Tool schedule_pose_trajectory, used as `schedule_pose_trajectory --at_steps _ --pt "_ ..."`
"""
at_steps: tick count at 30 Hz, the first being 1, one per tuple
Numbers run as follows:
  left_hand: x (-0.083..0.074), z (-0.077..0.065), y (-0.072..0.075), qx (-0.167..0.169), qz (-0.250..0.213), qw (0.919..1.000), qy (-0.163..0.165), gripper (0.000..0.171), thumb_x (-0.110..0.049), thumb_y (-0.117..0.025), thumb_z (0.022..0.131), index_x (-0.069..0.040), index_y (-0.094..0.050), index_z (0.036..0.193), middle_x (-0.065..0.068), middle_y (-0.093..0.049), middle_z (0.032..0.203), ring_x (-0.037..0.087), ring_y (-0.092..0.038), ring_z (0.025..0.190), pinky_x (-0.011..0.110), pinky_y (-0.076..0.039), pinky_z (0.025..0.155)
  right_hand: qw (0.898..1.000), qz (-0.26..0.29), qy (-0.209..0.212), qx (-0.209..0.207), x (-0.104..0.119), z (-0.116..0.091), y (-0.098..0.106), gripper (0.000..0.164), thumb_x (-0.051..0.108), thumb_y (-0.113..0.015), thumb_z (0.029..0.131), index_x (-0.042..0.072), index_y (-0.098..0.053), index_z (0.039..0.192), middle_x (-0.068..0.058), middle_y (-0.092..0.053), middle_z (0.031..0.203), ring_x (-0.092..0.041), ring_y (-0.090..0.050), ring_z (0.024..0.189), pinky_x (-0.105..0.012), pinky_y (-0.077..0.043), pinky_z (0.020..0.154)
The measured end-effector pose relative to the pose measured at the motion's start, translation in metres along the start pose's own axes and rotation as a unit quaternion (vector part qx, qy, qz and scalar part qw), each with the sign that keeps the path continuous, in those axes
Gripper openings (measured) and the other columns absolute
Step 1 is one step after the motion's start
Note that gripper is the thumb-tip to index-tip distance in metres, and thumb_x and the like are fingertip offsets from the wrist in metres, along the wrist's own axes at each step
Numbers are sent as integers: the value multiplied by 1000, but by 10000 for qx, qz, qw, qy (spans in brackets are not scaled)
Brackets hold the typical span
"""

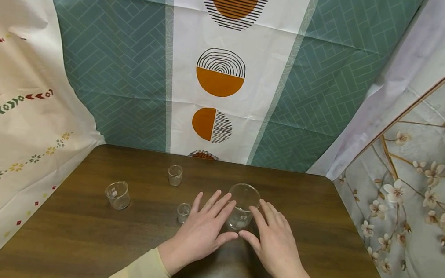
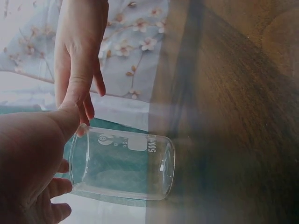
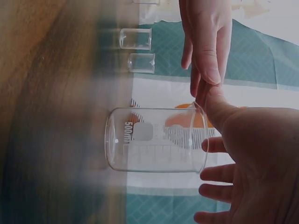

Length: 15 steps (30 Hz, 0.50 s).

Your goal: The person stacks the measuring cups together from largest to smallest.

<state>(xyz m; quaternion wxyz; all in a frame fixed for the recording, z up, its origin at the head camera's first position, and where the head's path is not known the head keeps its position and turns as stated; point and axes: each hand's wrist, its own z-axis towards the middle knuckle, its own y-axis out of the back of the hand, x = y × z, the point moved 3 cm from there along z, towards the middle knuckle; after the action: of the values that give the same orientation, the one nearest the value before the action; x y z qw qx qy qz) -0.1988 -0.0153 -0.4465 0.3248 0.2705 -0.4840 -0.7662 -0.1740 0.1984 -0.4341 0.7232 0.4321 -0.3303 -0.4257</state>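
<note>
A large clear glass beaker [image 1: 239, 220] marked 500 ml stands upright on the table in front of both hands. My left hand [image 1: 204, 230] is at the left of its rim, fingers spread and straight. On the other side, my right hand [image 1: 277, 243] has its fingertips right at the rim, fingers also extended. The two thumbs nearly meet at the near side of the beaker. In the right wrist view, the beaker [image 3: 154, 144] shows its white markings, with fingers [image 3: 217, 173] beside the rim. Just left of my left hand stands a tiny beaker [image 1: 183, 213].
Another small beaker [image 1: 175, 177] stands farther back on the brown wooden table [image 1: 79, 232]. A medium beaker [image 1: 118, 196] is off to the left. Patterned cloth [image 1: 126, 60] hangs behind the table, with more cloth along both sides.
</note>
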Motion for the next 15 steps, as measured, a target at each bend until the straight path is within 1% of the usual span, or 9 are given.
schedule_pose_trajectory --at_steps 3,9,11,15 --pt "1 -2 1 -12 11 10000 14 82 -68 -55 108 -13 -47 168 11 -40 175 35 -30 165 76 -25 124 10000 -2 28 -26 3 -1 0 72 54 -79 99 10 -63 153 -23 -51 163 -46 -51 149 -66 -43 119" --pt "3 -5 4 -77 -14 10000 8 80 -66 -58 108 -12 -51 165 11 -43 173 36 -35 163 77 -25 123 10000 9 71 -56 8 -2 0 73 56 -78 99 10 -62 154 -24 -51 162 -47 -53 146 -65 -42 120" --pt "4 -6 5 -125 -58 9999 20 76 -63 -61 108 -12 -52 164 11 -45 173 36 -36 162 77 -26 123 9999 16 101 -77 9 -2 0 73 55 -78 99 10 -62 154 -24 -51 161 -47 -54 145 -65 -42 120" --pt "7 -7 7 -212 -73 9997 33 65 -53 -61 112 -12 -55 162 10 -47 171 35 -40 160 77 -26 123 9996 14 216 -168 12 -3 0 69 51 -79 100 11 -64 154 -24 -52 160 -46 -55 143 -64 -43 119"
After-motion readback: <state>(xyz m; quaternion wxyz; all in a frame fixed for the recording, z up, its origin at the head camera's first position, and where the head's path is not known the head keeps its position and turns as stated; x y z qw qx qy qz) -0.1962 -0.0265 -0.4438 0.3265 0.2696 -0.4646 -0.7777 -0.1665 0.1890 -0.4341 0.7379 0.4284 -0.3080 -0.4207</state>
